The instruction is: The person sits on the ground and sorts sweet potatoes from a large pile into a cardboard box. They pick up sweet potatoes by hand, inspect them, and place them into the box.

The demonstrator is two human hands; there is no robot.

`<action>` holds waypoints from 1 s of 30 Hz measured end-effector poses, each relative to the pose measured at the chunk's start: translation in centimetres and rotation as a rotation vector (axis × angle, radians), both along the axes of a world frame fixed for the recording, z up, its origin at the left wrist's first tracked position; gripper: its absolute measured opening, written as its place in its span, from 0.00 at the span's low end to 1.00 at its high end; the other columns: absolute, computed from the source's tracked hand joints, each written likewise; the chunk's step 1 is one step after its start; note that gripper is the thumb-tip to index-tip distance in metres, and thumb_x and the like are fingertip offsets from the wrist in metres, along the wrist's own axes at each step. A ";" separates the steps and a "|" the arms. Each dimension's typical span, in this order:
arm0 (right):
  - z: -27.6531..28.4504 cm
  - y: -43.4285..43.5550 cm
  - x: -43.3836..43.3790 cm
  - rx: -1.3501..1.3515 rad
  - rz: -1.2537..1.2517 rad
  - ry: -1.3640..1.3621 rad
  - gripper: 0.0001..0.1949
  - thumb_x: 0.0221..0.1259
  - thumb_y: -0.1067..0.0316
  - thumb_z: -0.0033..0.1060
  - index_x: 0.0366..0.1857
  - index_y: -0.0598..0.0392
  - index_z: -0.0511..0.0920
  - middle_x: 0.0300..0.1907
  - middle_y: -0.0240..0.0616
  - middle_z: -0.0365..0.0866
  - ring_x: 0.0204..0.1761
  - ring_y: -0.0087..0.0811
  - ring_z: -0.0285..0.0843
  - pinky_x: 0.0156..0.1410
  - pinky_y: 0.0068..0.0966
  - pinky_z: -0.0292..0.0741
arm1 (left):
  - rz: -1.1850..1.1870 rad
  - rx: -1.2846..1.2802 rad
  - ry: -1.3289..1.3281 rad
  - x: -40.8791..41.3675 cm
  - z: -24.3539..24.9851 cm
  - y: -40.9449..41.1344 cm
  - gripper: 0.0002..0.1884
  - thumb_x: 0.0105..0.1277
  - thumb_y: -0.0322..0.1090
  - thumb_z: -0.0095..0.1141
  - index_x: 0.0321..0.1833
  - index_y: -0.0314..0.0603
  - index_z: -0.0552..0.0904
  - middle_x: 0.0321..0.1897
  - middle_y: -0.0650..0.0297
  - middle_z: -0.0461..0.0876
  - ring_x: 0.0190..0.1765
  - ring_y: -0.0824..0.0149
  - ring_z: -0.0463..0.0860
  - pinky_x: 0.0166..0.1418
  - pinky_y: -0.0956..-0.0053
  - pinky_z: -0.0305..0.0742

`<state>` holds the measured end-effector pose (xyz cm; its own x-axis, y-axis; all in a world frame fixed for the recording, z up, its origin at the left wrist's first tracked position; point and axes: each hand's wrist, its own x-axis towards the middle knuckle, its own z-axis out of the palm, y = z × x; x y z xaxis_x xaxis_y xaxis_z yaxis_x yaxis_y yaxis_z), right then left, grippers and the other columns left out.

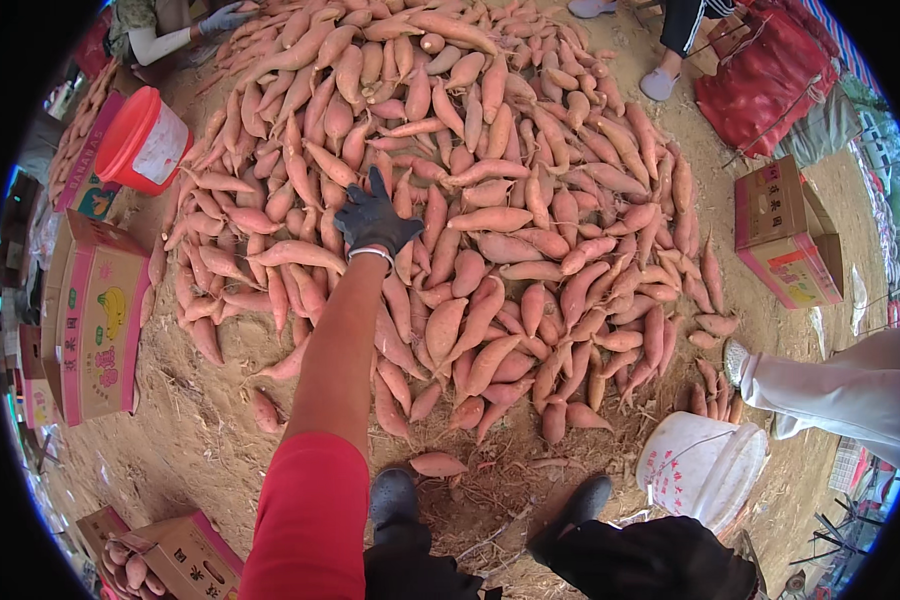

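My left hand (pixel 379 217), in a dark glove with a white band at the wrist, reaches out over a large heap of sweet potatoes (pixel 490 219). Its fingers are spread and grip nothing; the palm faces down on or just above the roots. One long sweet potato (pixel 330 163) lies right by the fingertips, and another (pixel 300 255) is just left of the wrist. My right hand is out of view. Between my dark shoes, a single sweet potato (pixel 439 464) rests on the soil near the heap's front edge.
A red bucket (pixel 139 142) and banana cartons (pixel 97 322) stand at left; another carton (pixel 784 232) is at right. A white bucket (pixel 697 465) lies tilted by my right leg. Sweet potatoes fill a carton (pixel 187 559) at lower left. Other people's legs (pixel 832 394) and a gloved hand (pixel 227 18) border the heap.
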<state>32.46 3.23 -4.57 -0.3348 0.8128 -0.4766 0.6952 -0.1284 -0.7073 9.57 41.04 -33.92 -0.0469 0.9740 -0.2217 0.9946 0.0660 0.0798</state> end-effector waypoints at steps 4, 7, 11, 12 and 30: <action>-0.2 0.2 0.5 0.082 0.044 0.017 0.21 0.57 0.63 0.64 0.55 0.56 0.77 0.38 0.48 0.81 0.38 0.51 0.78 0.42 0.41 0.72 | -0.010 -0.065 -0.221 -3.7 0.1 2.2 0.65 0.43 0.63 0.71 0.80 0.49 0.44 0.70 0.40 0.62 0.67 0.44 0.71 0.65 0.50 0.71; 0.1 0.1 0.2 0.060 0.041 0.029 0.22 0.58 0.62 0.64 0.57 0.55 0.77 0.43 0.49 0.81 0.42 0.51 0.79 0.45 0.40 0.73 | -0.074 -0.038 -0.234 -1.8 -1.1 1.9 0.66 0.44 0.61 0.72 0.79 0.45 0.43 0.73 0.41 0.56 0.70 0.42 0.67 0.68 0.53 0.69; -1.3 -0.2 1.2 0.145 0.124 0.056 0.23 0.58 0.61 0.66 0.56 0.57 0.75 0.43 0.48 0.81 0.37 0.47 0.81 0.40 0.38 0.76 | 0.060 0.126 -0.082 -0.9 -1.7 0.1 0.63 0.43 0.56 0.74 0.79 0.46 0.48 0.70 0.42 0.64 0.67 0.41 0.70 0.66 0.52 0.70; -1.3 -0.6 1.6 0.158 0.121 0.043 0.23 0.58 0.61 0.67 0.56 0.58 0.75 0.42 0.48 0.81 0.36 0.46 0.81 0.38 0.37 0.77 | 0.033 0.308 -0.223 -1.5 -2.7 0.5 0.59 0.42 0.53 0.75 0.77 0.45 0.53 0.65 0.44 0.70 0.63 0.44 0.74 0.63 0.54 0.72; 0.7 -3.6 1.1 0.090 0.035 -0.012 0.21 0.58 0.59 0.66 0.54 0.56 0.77 0.42 0.46 0.81 0.41 0.46 0.81 0.44 0.37 0.78 | -0.319 -0.415 -1.256 -1.9 2.2 -10.2 0.56 0.50 0.29 0.73 0.79 0.39 0.47 0.71 0.53 0.60 0.58 0.63 0.74 0.50 0.72 0.79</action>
<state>33.59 -0.34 -3.85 -0.3585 0.8402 -0.4068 0.7069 -0.0402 -0.7062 7.66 30.79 -31.72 0.6152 0.7558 -0.2243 0.2425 0.0894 0.9660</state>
